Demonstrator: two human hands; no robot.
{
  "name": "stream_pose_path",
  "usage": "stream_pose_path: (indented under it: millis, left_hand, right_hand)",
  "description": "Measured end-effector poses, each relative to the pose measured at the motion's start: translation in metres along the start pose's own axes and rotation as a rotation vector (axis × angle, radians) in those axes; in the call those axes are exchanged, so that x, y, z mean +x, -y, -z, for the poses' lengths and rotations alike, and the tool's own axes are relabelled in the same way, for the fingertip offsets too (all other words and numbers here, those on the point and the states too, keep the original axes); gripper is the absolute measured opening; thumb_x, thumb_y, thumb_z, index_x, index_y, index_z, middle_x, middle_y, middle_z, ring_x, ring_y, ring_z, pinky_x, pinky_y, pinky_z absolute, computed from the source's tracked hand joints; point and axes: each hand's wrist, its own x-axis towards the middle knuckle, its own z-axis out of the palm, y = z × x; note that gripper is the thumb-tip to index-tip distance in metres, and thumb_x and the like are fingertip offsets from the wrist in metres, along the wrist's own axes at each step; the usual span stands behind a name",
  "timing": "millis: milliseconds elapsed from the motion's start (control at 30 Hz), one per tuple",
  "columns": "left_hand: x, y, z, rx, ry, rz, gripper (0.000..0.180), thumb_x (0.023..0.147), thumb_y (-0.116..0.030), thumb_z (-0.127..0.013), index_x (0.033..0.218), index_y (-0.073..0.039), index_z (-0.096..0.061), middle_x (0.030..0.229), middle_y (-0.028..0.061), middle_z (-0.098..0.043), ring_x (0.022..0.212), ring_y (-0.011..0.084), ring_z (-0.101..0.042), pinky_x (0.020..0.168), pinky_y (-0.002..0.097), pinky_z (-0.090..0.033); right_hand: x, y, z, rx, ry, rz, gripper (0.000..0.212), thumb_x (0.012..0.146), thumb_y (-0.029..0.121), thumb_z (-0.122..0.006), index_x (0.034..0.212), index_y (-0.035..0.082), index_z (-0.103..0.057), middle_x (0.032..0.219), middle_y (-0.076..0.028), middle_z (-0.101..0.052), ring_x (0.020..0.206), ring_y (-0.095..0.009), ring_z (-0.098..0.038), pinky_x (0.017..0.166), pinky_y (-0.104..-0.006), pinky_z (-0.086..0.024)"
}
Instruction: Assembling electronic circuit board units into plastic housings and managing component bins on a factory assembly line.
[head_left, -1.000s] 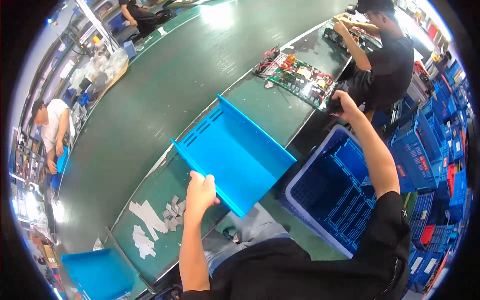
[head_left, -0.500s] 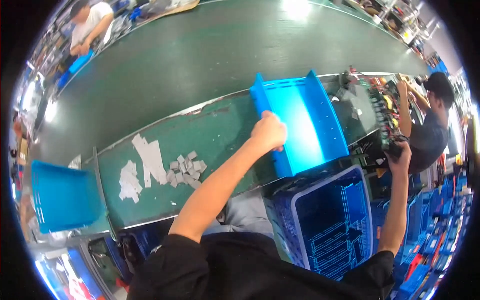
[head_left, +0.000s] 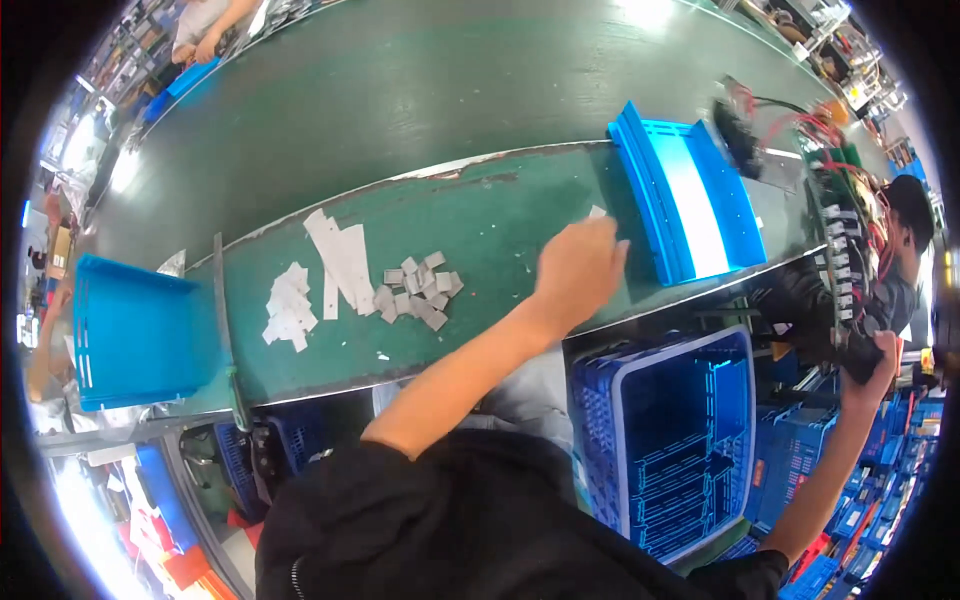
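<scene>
Over the green bench, my left hand (head_left: 580,270) is just left of a blue plastic tray (head_left: 655,205), apart from it. Its fingers are loosely bent with the thumb apart; the palm side is hidden. A small pale piece (head_left: 597,212) shows beside its fingertips; whether they touch I cannot tell. Far to the right, my right hand (head_left: 872,365) is closed on the lower end of a circuit board assembly (head_left: 845,230) with white connectors, a dark part and red wires. The assembly is held up on end beside the tray.
Small grey blocks (head_left: 420,290), white strips (head_left: 340,260) and white pieces (head_left: 290,305) lie on the bench. Another blue tray (head_left: 135,335) stands at the left. A blue crate (head_left: 620,440) sits below the bench's front edge. Co-workers are at the far left (head_left: 205,30) and right (head_left: 905,215).
My left hand has let go of the blue tray, which now sits farther right and more turned. My right hand has raised the circuit board assembly on the right. The view has shifted.
</scene>
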Motion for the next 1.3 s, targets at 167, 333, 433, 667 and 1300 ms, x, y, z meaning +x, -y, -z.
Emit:
stream_pose_path:
  millis: [167, 333, 433, 667, 1300]
  left_hand:
    - [-0.075, 0.021, 0.085, 0.015, 0.011, 0.146, 0.018, 0.089, -0.018, -0.063, 0.099, -0.004, -0.061, 0.088, 0.0117, -0.063, 0.084, 0.0330, -0.062, 0.072, 0.0432, -0.050]
    - [-0.098, 0.068, 0.102, 0.556, 0.153, -0.159, 0.047, 0.087, -0.022, -0.064, 0.129, -0.003, -0.055, 0.136, 0.0153, -0.050, 0.136, 0.0314, -0.039, 0.111, 0.0468, -0.032]
    - [-0.108, 0.087, 0.104, 0.603, 0.087, -0.151, 0.045, 0.088, -0.021, -0.063, 0.129, -0.003, -0.055, 0.136, 0.0152, -0.051, 0.132, 0.0310, -0.043, 0.110, 0.0471, -0.034]
    - [-0.127, 0.120, 0.166, 0.724, 0.129, -0.129, 0.038, 0.086, -0.012, -0.062, 0.122, 0.000, -0.061, 0.130, 0.0118, -0.059, 0.121, 0.0258, -0.056, 0.104, 0.0408, -0.042]
    - [-0.107, 0.107, 0.209, 0.330, -0.235, -0.031, 0.014, 0.086, -0.010, -0.064, 0.099, -0.005, -0.061, 0.099, 0.0119, -0.064, 0.096, 0.0326, -0.060, 0.085, 0.0419, -0.045]
  right_hand:
    - [-0.030, -0.048, -0.083, -0.023, 0.357, -0.167, 0.025, 0.085, 0.023, -0.057, 0.103, 0.006, -0.060, 0.098, -0.011, -0.065, 0.084, -0.025, -0.065, 0.076, -0.0386, -0.056]
    - [-0.059, -0.109, -0.208, 0.118, 0.401, -0.361, 0.038, 0.079, 0.018, -0.054, 0.111, -0.001, -0.059, 0.096, -0.015, -0.067, 0.080, -0.030, -0.067, 0.071, -0.0442, -0.059]
    - [-0.079, -0.132, -0.245, 0.164, 0.478, -0.469, 0.044, 0.078, 0.016, -0.051, 0.118, -0.001, -0.056, 0.102, -0.015, -0.067, 0.082, -0.032, -0.068, 0.073, -0.0449, -0.059]
    - [-0.102, -0.160, -0.292, 0.217, 0.522, -0.448, 0.046, 0.078, 0.014, -0.048, 0.120, -0.002, -0.055, 0.105, -0.016, -0.066, 0.089, -0.032, -0.067, 0.080, -0.0471, -0.058]
    - [-0.103, -0.185, -0.279, -0.671, 0.153, -0.360, 0.037, 0.077, 0.017, -0.058, 0.110, 0.001, -0.059, 0.091, -0.008, -0.063, 0.073, -0.018, -0.059, 0.066, -0.0300, -0.047]
